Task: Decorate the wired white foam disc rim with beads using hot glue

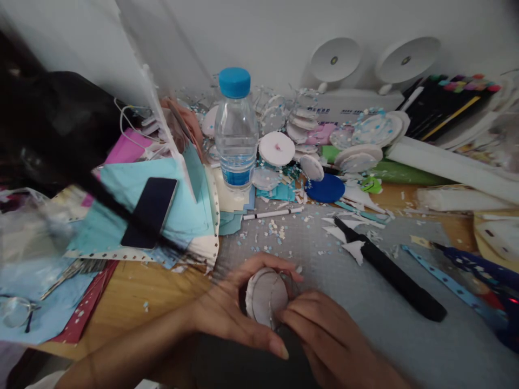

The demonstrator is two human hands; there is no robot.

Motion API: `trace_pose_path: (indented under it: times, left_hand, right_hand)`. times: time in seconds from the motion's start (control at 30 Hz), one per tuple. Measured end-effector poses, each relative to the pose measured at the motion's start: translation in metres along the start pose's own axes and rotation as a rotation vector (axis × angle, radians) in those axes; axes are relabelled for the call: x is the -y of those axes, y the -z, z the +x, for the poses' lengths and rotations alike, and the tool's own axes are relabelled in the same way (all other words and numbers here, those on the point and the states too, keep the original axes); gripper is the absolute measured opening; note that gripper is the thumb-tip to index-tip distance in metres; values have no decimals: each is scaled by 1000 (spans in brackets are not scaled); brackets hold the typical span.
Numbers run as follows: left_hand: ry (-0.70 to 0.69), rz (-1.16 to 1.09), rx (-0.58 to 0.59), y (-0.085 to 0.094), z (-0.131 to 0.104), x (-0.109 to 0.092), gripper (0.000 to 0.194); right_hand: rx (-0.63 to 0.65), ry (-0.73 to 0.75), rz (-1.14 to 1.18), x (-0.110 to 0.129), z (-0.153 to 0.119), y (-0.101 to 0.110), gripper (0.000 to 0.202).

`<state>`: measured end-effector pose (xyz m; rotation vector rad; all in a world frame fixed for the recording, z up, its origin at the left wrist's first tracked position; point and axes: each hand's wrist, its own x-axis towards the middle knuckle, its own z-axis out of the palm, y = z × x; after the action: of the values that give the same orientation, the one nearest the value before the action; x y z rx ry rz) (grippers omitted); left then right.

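In front of me, my left hand (227,310) curves around a small round whitish disc (263,294), its fingers over the top and thumb stretched out below. A thin line, like a thread or wire, runs across the disc's face, and a loop of it seems to stand off the right edge. My right hand (324,329) meets the disc at its lower right, fingers bunched together; what is pinched in them is hidden and blurred. Beyond the hands, tiny blue and white paper bits (278,229) are scattered over the grey cutting mat (357,335).
A water bottle (236,129) with a blue cap stands behind the mat beside several similar discs (277,148). A black craft knife (397,275) lies right, a striped pen (273,213) ahead. The phone (150,213) rests on blue paper. Dark hair strands cross the left side.
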<state>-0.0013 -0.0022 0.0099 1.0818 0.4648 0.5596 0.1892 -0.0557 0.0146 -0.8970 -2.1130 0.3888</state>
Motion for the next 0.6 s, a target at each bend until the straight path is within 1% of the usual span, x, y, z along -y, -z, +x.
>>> trace_pose_path:
  times: [0.13, 0.27, 0.33, 0.47, 0.6]
  left_hand:
    - [16, -51, 13, -2, 1, -1, 80]
    - [8, -79, -15, -1, 2, 0, 80]
    - [-24, -44, -36, 1, 2, 1, 82]
    - [-94, 103, -78, 4, 2, 1, 83]
    - [-127, 200, -111, 4, 2, 2, 84]
  right_hand:
    - [8, 6, 16, 0, 1, -1, 26]
    - [-9, 21, 16, -1, -2, -2, 26]
    - [-21, 5, 13, -1, -4, -2, 26]
    - [-68, -31, -14, -1, -4, 1, 26]
    - [-67, -29, -66, -1, -3, 3, 27]
